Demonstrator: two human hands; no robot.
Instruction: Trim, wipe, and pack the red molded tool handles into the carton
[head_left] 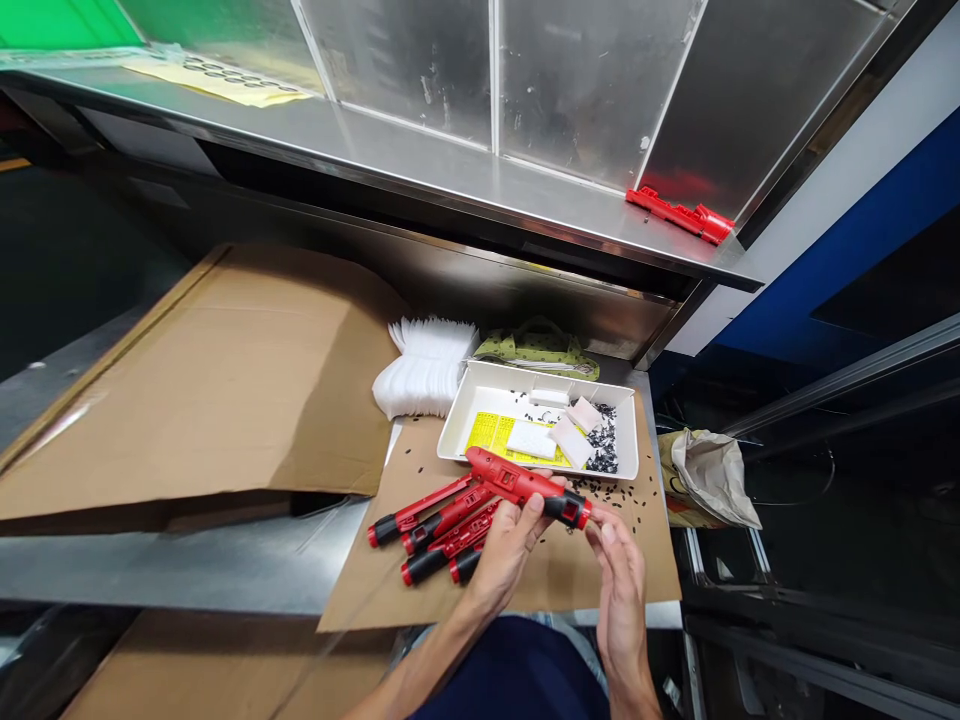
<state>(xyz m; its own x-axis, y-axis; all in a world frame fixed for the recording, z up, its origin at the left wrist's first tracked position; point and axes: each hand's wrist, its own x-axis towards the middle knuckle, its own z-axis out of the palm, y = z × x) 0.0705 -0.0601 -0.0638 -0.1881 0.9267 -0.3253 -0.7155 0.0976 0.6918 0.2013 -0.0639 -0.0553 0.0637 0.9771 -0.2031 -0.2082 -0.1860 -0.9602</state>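
My left hand (pixel 514 545) is closed around a red-and-black plastic tool housing (pixel 517 480), thumb on its near side. The housing lies slantwise over the front of a white tray, its black end with a red tip toward the right. My right hand (pixel 621 560) is at that tip, fingers loosely bent and partly apart, fingertips beside or touching the end. No object shows in it. Left of my hands, several similar red-and-black housings (pixel 442 520) lie side by side on a cardboard sheet (pixel 360 595), partly hidden by my left hand.
The white tray (pixel 448 440) contains small black pieces (pixel 604 450), white and pinkish blocks and a yellow printed sheet. Black bits are scattered on the cardboard. Behind stand stacked white sheets (pixel 427 370) and a green bag (pixel 536 350). A large carton (pixel 300 370) is left; a red part (pixel 679 215) is on the shelf.
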